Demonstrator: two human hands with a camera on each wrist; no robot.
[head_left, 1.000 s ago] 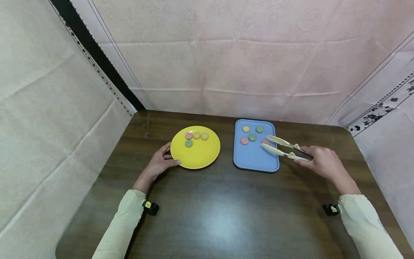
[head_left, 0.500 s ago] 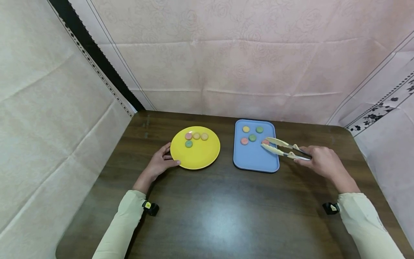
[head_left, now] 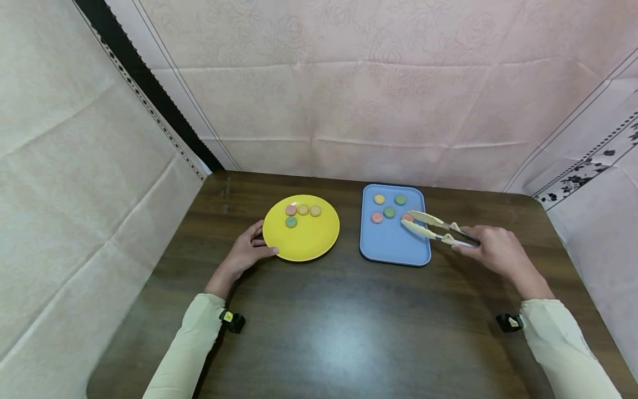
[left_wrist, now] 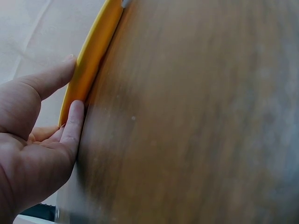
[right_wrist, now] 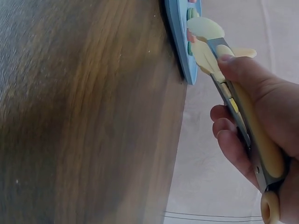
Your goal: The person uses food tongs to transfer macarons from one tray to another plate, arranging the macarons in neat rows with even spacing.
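Tongs (head_left: 426, 233) gripped by the right hand (head_left: 497, 249) partly hide a pink disc (head_left: 406, 217); spread left hand (head_left: 245, 252) touches plate (head_left: 308, 237).

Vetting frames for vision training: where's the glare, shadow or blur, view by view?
Head: bright glare on the table, dark shadow beside the left sleeve; left wrist: table grain blurred, pale sheen toward the right edge; right wrist: tongs fairly crisp, grayish sheen at upper left.

Glossy wooden table (head_left: 319, 316), smooth plastic plate (head_left: 309, 241)
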